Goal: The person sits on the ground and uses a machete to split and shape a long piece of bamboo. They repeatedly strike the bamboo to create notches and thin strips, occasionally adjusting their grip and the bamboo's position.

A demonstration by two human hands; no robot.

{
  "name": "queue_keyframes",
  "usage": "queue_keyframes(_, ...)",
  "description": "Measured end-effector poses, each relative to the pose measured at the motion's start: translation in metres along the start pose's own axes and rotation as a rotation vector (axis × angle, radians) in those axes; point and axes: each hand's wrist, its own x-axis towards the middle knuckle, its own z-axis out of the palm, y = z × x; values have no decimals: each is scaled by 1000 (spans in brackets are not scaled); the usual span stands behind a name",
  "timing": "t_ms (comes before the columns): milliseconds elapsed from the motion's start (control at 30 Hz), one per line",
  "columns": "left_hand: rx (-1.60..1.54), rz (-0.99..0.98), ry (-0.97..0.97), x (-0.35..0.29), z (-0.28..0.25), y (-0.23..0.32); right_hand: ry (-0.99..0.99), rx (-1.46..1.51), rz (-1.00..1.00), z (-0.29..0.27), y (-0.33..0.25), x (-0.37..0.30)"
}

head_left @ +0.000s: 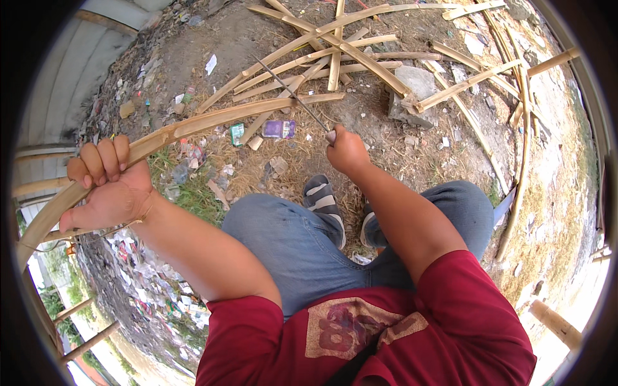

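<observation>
My left hand is wrapped round a long split bamboo strip, which runs from the left edge toward the middle of the view. Closed on the handle of a long, thin-bladed knife, my right hand is in front of my knees. The dark blade slants up and left, crossing the strip close to its far end. Whether the blade touches the strip or only passes over it, I cannot tell.
Several split bamboo strips lie crossed on the ground ahead, some against a grey stone block. More strips curve along the right. A purple packet and a green packet lie among litter. A corrugated wall stands at left.
</observation>
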Motion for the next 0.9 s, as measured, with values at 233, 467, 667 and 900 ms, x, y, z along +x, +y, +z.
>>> queue_keyframes(233, -5, 10, 15, -1, 0, 0, -43, 23, -304, -26, -82, -24)
queue_keyframes(467, 83, 43, 136, 0, 7, -5, -36, 5, 69, 1, -3, 1)
queue_keyframes(667, 96, 83, 159, 0, -15, 0, -134, -144, 16, -25, -21, 5)
queue_keyframes(900, 160, 95, 252, 0, -5, -4, -85, -145, 25, -42, -16, -12)
